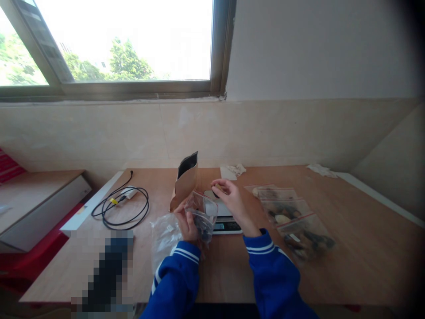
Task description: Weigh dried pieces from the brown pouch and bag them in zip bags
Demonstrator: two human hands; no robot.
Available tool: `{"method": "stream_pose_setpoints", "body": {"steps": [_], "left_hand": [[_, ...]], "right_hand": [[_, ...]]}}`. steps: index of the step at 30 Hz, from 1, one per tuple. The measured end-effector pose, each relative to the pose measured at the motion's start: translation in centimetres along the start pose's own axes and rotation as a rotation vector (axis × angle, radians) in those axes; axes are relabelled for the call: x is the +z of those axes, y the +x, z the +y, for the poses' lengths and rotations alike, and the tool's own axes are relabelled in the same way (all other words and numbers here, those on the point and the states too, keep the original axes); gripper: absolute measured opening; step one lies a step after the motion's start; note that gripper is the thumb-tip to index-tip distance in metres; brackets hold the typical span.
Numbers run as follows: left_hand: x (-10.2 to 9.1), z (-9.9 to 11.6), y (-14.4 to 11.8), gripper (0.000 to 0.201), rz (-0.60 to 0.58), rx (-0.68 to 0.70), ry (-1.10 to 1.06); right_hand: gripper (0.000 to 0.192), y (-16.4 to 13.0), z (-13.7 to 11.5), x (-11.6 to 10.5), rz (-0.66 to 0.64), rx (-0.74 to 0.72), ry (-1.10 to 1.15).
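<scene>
My left hand [187, 225] grips a transparent zip bag [205, 225] by its side, with the bag's mouth spread apart at the top. Some dark contents show low in the bag. Above and to the right of it, my right hand [233, 199] pinches a small brownish piece [218, 187], too small to name. Beneath both hands sits a white digital kitchen scale [234, 227], partly hidden by the bag and the right hand. Just behind my left hand stands an open brown paper pouch [184, 187] with a dark inside.
Several filled zip bags [307, 241] lie to the right on the wooden table [358, 266]. Empty plastic bags [164, 237] lie beside my left wrist. A coiled black cable [103, 212] is at the left, crumpled tissue [237, 169] at the back. A dark pixelated object [108, 274] lies front left.
</scene>
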State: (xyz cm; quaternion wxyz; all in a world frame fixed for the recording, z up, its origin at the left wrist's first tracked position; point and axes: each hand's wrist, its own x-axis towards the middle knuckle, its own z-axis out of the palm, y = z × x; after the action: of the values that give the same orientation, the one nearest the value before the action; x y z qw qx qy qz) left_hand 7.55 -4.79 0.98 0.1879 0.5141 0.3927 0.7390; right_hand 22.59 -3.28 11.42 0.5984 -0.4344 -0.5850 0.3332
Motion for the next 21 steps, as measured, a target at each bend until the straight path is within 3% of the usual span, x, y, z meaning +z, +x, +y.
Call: {"method": "stream_pose_setpoints", "body": {"steps": [3, 7, 13, 21], "left_hand": [[0.1, 0.6, 0.1, 0.038, 0.051, 0.011, 0.019], [0.3, 1.2, 0.3, 0.038, 0.093, 0.013, 0.013], [0.4, 1.2, 0.2, 0.038, 0.135, -0.039, -0.016], [0.4, 0.7, 0.2, 0.038, 0.087, -0.015, -0.021]], "right_hand": [[0.025, -0.6, -3.1, 0.9, -0.173, 0.014, 0.136], [0.032, -1.2, -3.8, 2.0, -0.305, 0.04, 0.199], [0.032, -1.2, -3.4, 2.3, -0.293, 0.055, 0.157], [0.029, -1.4, -2.8, 3.8, -0.164, 0.061, -0.052]]}}
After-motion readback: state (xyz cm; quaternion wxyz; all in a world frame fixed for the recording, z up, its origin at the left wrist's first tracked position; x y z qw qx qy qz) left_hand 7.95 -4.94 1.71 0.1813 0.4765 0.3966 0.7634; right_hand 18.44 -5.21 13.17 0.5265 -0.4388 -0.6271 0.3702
